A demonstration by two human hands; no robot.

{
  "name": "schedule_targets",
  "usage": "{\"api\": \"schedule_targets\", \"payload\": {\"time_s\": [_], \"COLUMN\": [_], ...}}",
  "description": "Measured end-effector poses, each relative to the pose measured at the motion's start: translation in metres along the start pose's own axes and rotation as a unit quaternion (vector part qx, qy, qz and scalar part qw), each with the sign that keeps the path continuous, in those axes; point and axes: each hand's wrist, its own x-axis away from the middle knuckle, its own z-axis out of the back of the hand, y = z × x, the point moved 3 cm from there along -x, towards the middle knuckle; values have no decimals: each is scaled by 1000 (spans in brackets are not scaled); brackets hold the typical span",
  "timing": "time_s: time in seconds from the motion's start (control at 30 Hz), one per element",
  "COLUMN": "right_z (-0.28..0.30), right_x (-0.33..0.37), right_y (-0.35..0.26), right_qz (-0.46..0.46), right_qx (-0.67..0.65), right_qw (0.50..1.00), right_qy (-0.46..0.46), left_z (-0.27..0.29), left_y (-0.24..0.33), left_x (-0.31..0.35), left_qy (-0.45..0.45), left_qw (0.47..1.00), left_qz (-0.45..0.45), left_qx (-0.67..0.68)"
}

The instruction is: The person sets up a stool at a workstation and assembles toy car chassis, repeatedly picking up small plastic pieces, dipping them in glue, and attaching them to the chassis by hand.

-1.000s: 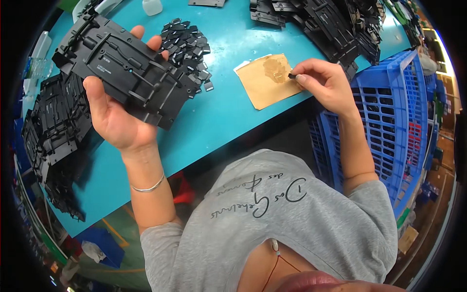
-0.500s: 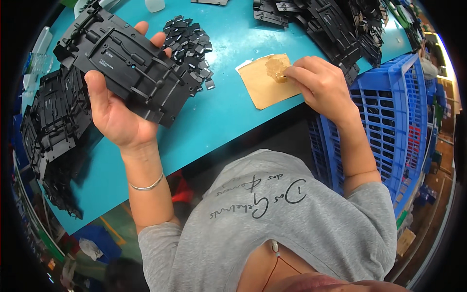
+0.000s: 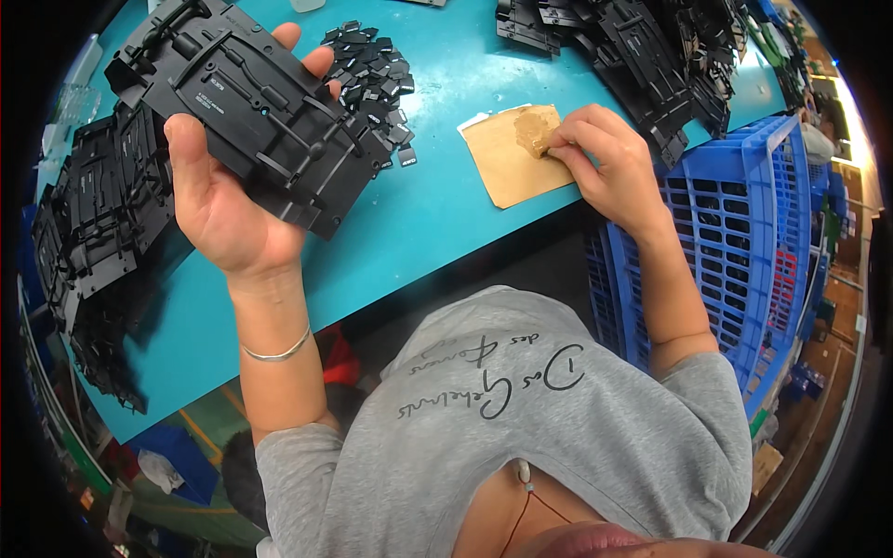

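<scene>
My left hand grips a black plastic toy car chassis by its sides, palm under it, thumb on the near side and fingertips round the far edge. The chassis is tilted, its moulded shafts and small white printing facing up. Over a tan paper sheet on the table, my right hand has thumb and forefinger pinched together. They touch the edge of a shiny brown glue-like patch on the sheet; what is between them is too small to make out. Beyond the chassis lies a heap of small black plastic pieces.
More black chassis are stacked at the left of the turquoise table, and others lie at the far right. A blue plastic crate stands at the table's right edge. A blue bin is on the floor, lower left.
The chassis in my left hand has shifted and turned slightly. My right fingertips stay at the brown patch, with only a small shift. The whole view has moved a little.
</scene>
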Motion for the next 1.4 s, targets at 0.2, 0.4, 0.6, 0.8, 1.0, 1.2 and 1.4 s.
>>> {"api": "schedule_targets", "payload": {"time_s": [0.2, 0.4, 0.6, 0.8, 1.0, 1.2, 1.4], "right_z": [0, 15, -2, -11, -9, 15, 17], "right_x": [2, 1, 0, -10, -9, -19, -29], "right_y": [2, 6, 12, -5, 5, -15, -32], "right_qz": [-7, -163, -340, -365, -369, -8, 29], "right_qx": [0, -182, -614, -718, -674, 163, 147], "right_qw": [1000, 970, 712, 590, 638, 986, 988], "right_qy": [4, 9, -19, -57, -51, -27, -22], "left_z": [0, -3, -3, -1, -3, -7, -10], "left_y": [-1, -6, -14, -11, -12, -14, -15], "left_x": [0, -1, 2, 5, 5, 1, 4], "left_qy": [1, 4, -31, -16, -10, -7, -20], "left_qw": [1000, 1000, 996, 992, 991, 994, 985], "left_qz": [-4, 9, 49, 66, 67, 67, 97], "left_qx": [-14, -14, 73, 106, 117, 92, 142]}}
